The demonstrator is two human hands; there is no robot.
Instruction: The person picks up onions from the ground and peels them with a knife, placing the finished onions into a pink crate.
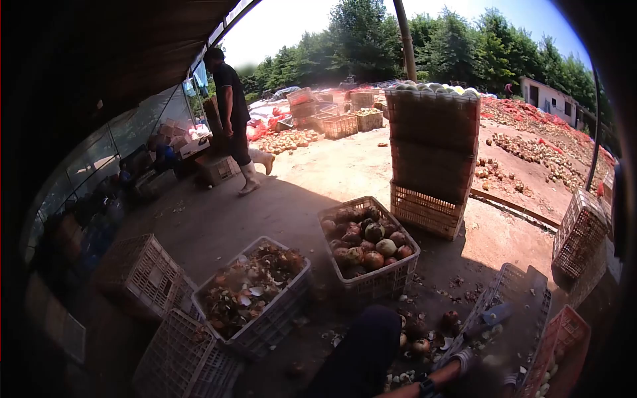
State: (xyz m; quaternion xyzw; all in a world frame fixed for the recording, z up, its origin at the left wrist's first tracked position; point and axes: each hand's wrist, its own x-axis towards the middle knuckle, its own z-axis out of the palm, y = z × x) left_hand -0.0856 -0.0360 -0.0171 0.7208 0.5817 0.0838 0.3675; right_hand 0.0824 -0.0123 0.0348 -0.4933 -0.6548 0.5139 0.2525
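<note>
The single head-worn camera looked forward and down from under a canopy (133,46), fisheye-wide, near the fruit crate (375,284), towards the sunlit yard (345,166).

I note a fruit crate (371,282) just beside a scrap crate (273,325), stacked crates (431,159) behind, empty crates (139,272) left, and a person (232,99) mid-stride near produce piles (286,140).

A white-gloved hand (464,361) hovers near a white plastic crate (375,283) of red-green round fruit, while a dark-clothed person (232,99) walks beyond.
</note>
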